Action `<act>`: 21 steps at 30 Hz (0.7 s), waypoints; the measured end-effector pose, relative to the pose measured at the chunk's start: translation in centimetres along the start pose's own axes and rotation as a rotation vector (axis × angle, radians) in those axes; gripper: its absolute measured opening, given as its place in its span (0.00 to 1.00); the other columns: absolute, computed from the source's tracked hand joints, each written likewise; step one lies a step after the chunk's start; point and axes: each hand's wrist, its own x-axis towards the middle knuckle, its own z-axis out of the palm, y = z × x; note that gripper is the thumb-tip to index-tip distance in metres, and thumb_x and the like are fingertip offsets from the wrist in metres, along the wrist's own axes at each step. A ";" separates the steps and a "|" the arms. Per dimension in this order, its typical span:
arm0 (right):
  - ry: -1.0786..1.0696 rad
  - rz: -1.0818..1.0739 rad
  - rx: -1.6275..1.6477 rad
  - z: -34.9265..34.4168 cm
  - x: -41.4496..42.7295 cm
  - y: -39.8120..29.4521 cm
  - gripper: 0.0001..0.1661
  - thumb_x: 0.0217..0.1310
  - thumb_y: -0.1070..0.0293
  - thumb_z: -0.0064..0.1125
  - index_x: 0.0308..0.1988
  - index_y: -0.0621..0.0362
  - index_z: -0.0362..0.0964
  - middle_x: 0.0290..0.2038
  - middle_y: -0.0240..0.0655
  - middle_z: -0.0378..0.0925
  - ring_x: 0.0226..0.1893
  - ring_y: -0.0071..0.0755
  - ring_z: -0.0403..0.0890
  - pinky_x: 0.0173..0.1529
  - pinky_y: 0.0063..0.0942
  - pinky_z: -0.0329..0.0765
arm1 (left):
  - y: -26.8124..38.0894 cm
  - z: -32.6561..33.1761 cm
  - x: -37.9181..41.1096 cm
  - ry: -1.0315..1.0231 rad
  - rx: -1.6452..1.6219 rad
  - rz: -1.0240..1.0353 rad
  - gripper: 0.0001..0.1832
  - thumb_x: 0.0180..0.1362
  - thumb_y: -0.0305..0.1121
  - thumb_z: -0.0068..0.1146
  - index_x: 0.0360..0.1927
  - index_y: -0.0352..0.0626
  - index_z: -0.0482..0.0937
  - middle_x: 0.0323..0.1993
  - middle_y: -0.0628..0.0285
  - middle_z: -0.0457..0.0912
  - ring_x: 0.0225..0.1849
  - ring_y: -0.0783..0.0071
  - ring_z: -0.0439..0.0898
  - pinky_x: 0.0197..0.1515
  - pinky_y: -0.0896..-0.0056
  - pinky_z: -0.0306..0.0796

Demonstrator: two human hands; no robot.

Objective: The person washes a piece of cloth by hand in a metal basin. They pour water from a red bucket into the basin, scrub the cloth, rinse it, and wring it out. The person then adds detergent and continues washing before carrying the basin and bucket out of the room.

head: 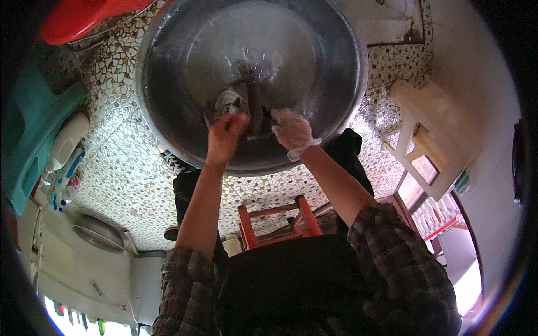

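A large round metal basin [162,105] holds murky liquid. Inside its near side, my bare left hand [229,128] is curled against a dark, wet object with a pale patch [229,101]; blur hides whether the fingers grip it. A little to the right, my right hand [292,128] wears a clear plastic glove. Its fingers are bent beside a small dark piece [266,117], and whether they hold it cannot be made out. The dark shape between the hands is too blurred to identify.
A red plastic item [80,21] is at the upper left, a teal plastic stool [35,138] and bottles [69,140] at the left. A cream plastic stool [441,138] lies at the right. An orange-red stool frame [309,216] stands below the basin on the pebble-patterned floor [122,168].
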 end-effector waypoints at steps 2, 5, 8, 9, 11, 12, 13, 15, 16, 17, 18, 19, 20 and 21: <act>0.264 -0.338 0.152 -4.6 -1.0 -2.5 0.22 0.46 0.66 0.55 0.46 0.50 0.68 0.47 0.39 0.70 0.49 0.45 0.69 0.54 0.42 0.65 | 3.5 0.6 -3.2 -0.119 0.046 -0.075 0.09 0.52 0.32 0.56 0.33 0.37 0.78 0.24 0.63 0.78 0.25 0.79 0.72 0.30 0.78 0.66; 0.264 -0.716 0.078 -7.4 -2.2 -3.3 0.20 0.43 0.69 0.56 0.42 0.53 0.69 0.40 0.38 0.71 0.45 0.43 0.71 0.50 0.40 0.66 | 6.2 0.2 -6.0 -0.279 0.254 0.139 0.06 0.49 0.29 0.60 0.31 0.40 0.78 0.27 0.64 0.79 0.29 0.77 0.74 0.33 0.74 0.67; 0.135 -0.743 -0.050 -9.9 -4.1 -3.7 0.18 0.42 0.70 0.56 0.39 0.53 0.70 0.36 0.37 0.72 0.41 0.42 0.71 0.47 0.39 0.66 | 7.3 -1.4 -8.2 -0.059 0.349 0.500 0.06 0.45 0.27 0.62 0.29 0.40 0.79 0.28 0.59 0.79 0.30 0.68 0.75 0.35 0.71 0.68; 0.108 -0.709 -0.075 -11.1 -5.0 -4.5 0.17 0.42 0.69 0.56 0.39 0.53 0.70 0.35 0.37 0.71 0.40 0.42 0.71 0.46 0.39 0.66 | 7.6 -2.0 -8.6 0.031 0.346 0.577 0.07 0.43 0.26 0.63 0.28 0.40 0.79 0.29 0.59 0.79 0.31 0.67 0.75 0.36 0.71 0.68; 0.212 -0.772 -0.128 -12.8 -6.4 -6.0 0.16 0.41 0.65 0.60 0.36 0.53 0.71 0.35 0.36 0.71 0.39 0.41 0.70 0.44 0.39 0.66 | 7.6 -2.9 -9.2 0.209 0.339 0.722 0.08 0.41 0.24 0.63 0.28 0.41 0.80 0.29 0.59 0.79 0.32 0.65 0.75 0.38 0.69 0.69; 0.194 -0.782 -0.064 -13.4 -6.9 -6.4 0.16 0.41 0.63 0.61 0.35 0.53 0.71 0.35 0.36 0.71 0.40 0.41 0.70 0.45 0.39 0.66 | 8.9 -3.2 -9.7 0.231 0.375 0.686 0.07 0.42 0.23 0.62 0.29 0.41 0.80 0.30 0.59 0.78 0.32 0.65 0.75 0.40 0.68 0.68; 0.175 -0.790 0.000 -13.9 -7.4 -6.8 0.16 0.41 0.62 0.61 0.34 0.54 0.72 0.35 0.35 0.71 0.41 0.41 0.70 0.45 0.40 0.65 | 9.5 -3.2 -10.2 0.221 0.340 0.701 0.08 0.41 0.23 0.62 0.28 0.41 0.80 0.29 0.59 0.78 0.32 0.65 0.75 0.38 0.68 0.68; 0.119 -0.782 0.187 -14.8 -8.5 -7.6 0.19 0.40 0.57 0.63 0.33 0.54 0.71 0.37 0.35 0.71 0.46 0.42 0.68 0.51 0.40 0.63 | 10.5 -2.8 -11.1 0.202 0.276 0.734 0.08 0.40 0.23 0.63 0.27 0.42 0.80 0.28 0.60 0.78 0.32 0.66 0.75 0.35 0.69 0.68; 0.059 -0.779 0.245 -15.4 -9.0 -8.0 0.19 0.39 0.57 0.64 0.33 0.54 0.72 0.38 0.35 0.71 0.47 0.42 0.67 0.53 0.40 0.62 | 11.9 -2.4 -11.8 0.184 0.246 0.690 0.07 0.41 0.24 0.63 0.27 0.41 0.80 0.25 0.61 0.76 0.29 0.67 0.74 0.32 0.68 0.68; 0.000 -0.775 0.304 -15.9 -9.5 -8.3 0.19 0.39 0.56 0.64 0.33 0.54 0.72 0.39 0.36 0.71 0.48 0.42 0.67 0.54 0.40 0.61 | 12.7 -2.0 -12.1 0.110 0.183 0.682 0.06 0.41 0.25 0.62 0.26 0.40 0.79 0.24 0.61 0.75 0.26 0.67 0.73 0.28 0.70 0.67; -0.027 -0.750 0.388 -16.3 -9.9 -8.5 0.16 0.38 0.60 0.64 0.31 0.54 0.71 0.39 0.36 0.71 0.50 0.44 0.65 0.57 0.41 0.58 | 13.5 -1.9 -12.3 0.053 0.216 0.738 0.06 0.41 0.25 0.62 0.25 0.40 0.78 0.24 0.61 0.75 0.26 0.67 0.74 0.28 0.70 0.68; -0.019 -0.791 0.353 -16.9 -10.2 -8.8 0.15 0.39 0.62 0.63 0.30 0.54 0.71 0.39 0.35 0.71 0.49 0.44 0.66 0.57 0.42 0.58 | 14.0 -1.8 -12.4 -0.005 0.250 0.792 0.06 0.41 0.26 0.62 0.25 0.40 0.78 0.24 0.61 0.75 0.26 0.66 0.74 0.27 0.70 0.68; -0.010 -0.832 0.318 -17.8 -10.5 -9.2 0.14 0.39 0.64 0.62 0.30 0.54 0.71 0.38 0.35 0.71 0.48 0.44 0.67 0.57 0.42 0.58 | 14.0 -2.1 -12.3 -0.006 0.297 0.822 0.07 0.40 0.26 0.62 0.26 0.40 0.78 0.25 0.61 0.75 0.27 0.65 0.74 0.27 0.69 0.69; 0.000 -0.866 0.279 -18.8 -11.0 -9.6 0.12 0.39 0.66 0.61 0.29 0.54 0.70 0.37 0.34 0.71 0.47 0.44 0.67 0.58 0.43 0.57 | 13.8 -2.4 -12.1 -0.010 0.338 0.852 0.08 0.40 0.26 0.62 0.27 0.41 0.77 0.26 0.61 0.75 0.27 0.65 0.75 0.27 0.69 0.69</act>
